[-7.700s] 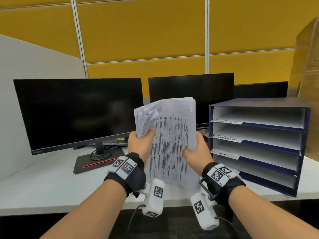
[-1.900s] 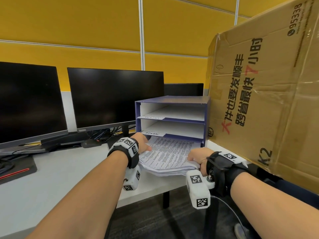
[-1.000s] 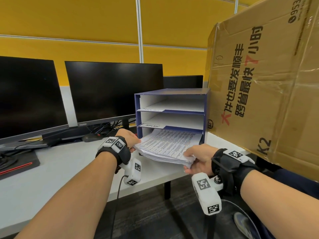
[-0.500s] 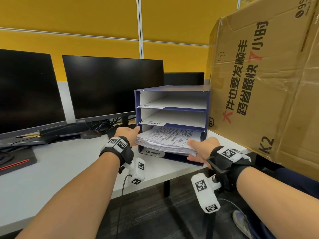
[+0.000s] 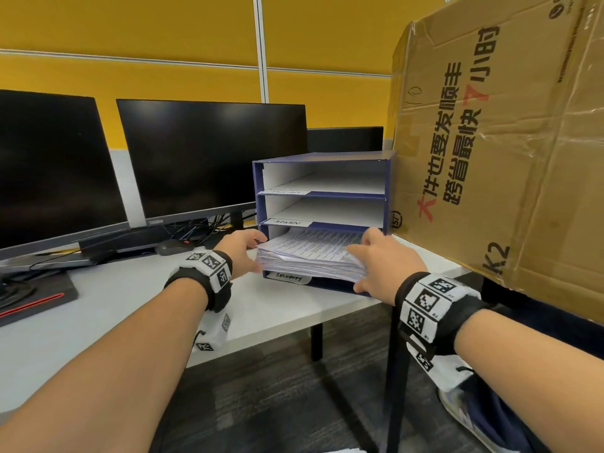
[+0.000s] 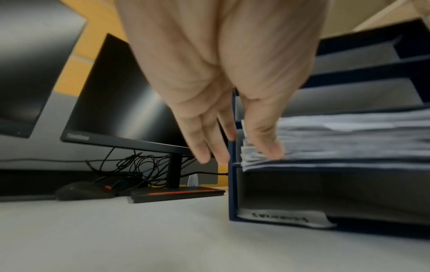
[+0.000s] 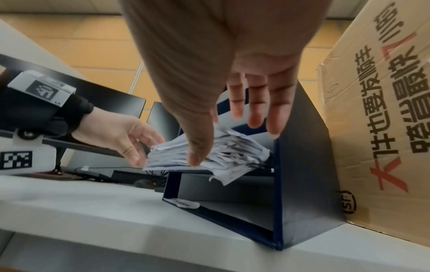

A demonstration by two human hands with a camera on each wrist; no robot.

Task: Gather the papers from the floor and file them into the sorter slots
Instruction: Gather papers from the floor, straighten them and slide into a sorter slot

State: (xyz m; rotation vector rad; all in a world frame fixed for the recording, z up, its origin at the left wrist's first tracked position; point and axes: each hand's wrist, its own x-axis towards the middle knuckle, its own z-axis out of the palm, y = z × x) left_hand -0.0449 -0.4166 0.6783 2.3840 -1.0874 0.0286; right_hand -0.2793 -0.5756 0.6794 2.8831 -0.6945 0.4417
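A thick stack of printed papers (image 5: pixel 310 256) lies in the third slot from the top of the blue sorter (image 5: pixel 323 158), with its front end sticking out over the bottom slot. My left hand (image 5: pixel 248 253) is at the stack's left front corner, fingers straight; in the left wrist view the thumb (image 6: pixel 267 145) touches the paper stack (image 6: pixel 349 139). My right hand (image 5: pixel 369 256) is at the right front corner, fingers spread flat. In the right wrist view its thumb (image 7: pixel 197 156) presses the front edge of the papers (image 7: pixel 232 156). The two upper slots hold no papers.
A large cardboard box (image 5: pixel 506 142) stands tight against the sorter's right side. Black monitors (image 5: pixel 209 158) stand to the left on the white desk (image 5: pixel 277 312), with a mouse (image 5: pixel 170 248) and tangled cables behind my left hand. The desk's front edge is close below the sorter.
The stack has slid deeper into the third slot. My right hand has let go of the corner it gripped a second ago, and both hands now lie flat against the stack's front.
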